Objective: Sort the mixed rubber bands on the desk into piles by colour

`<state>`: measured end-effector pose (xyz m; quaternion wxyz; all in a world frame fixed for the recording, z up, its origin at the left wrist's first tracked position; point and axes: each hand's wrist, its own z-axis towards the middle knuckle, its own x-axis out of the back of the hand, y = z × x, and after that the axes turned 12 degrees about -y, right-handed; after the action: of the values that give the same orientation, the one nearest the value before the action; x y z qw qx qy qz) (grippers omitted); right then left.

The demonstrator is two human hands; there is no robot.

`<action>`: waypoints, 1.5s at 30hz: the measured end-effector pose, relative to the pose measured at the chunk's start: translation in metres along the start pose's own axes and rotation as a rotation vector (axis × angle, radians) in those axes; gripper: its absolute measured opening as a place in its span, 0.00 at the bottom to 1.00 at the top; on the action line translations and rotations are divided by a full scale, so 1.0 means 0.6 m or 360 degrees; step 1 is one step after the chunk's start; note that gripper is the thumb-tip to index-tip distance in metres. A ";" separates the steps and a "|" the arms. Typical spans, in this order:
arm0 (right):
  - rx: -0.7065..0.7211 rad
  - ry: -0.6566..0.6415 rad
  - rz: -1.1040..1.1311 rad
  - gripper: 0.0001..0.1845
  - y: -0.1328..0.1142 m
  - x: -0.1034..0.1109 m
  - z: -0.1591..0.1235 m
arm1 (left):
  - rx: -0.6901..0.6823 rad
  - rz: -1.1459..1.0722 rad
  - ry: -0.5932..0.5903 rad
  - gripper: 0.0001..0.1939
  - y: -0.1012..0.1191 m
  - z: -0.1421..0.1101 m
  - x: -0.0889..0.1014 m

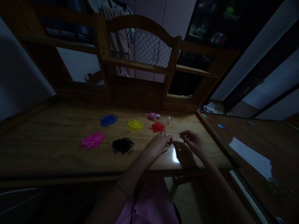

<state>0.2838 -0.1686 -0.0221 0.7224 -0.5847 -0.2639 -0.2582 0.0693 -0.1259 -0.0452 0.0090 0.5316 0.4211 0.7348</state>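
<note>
My left hand and my right hand meet over the wooden desk near its front right. Both pinch something small and thin between their fingertips; it is too dark to name. Just beyond my left hand lies a red pile of small elastic bands. Further left sit a yellow pile, a blue pile, a black pile and a pink pile.
A small pink object and a clear round lid or dish lie behind the red pile. A wooden hutch with shelves rises at the desk's back. White paper lies on a dark surface to the right.
</note>
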 end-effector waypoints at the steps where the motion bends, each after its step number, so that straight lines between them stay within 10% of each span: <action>1: -0.0020 0.0006 -0.0017 0.11 0.005 -0.001 -0.007 | 0.0012 -0.0003 -0.0037 0.08 -0.002 0.004 0.000; 7: -0.0002 -0.0053 -0.0276 0.08 0.002 -0.021 -0.025 | -0.0010 -0.0168 -0.0024 0.04 -0.002 0.013 0.002; 18: -0.0081 -0.0087 -0.0622 0.06 -0.011 -0.066 -0.009 | 0.0164 -0.1183 0.0551 0.07 0.005 -0.018 0.024; 24: 0.0128 0.0065 -0.0188 0.08 -0.087 -0.059 -0.014 | 0.0125 -0.2644 0.0542 0.13 0.028 -0.063 0.014; 30: 0.0276 0.0025 -0.0052 0.02 -0.157 -0.073 -0.027 | 0.0088 -0.3335 0.0460 0.15 0.050 -0.067 -0.002; 45: 0.0245 0.0400 -0.0035 0.09 -0.166 -0.071 -0.071 | 0.0252 -0.3534 0.0892 0.14 0.069 -0.116 0.030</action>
<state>0.1884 -0.2260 0.0119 0.7895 -0.4877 -0.1967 -0.3164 0.0245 -0.1868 -0.0105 0.5246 -0.3163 0.6900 0.3855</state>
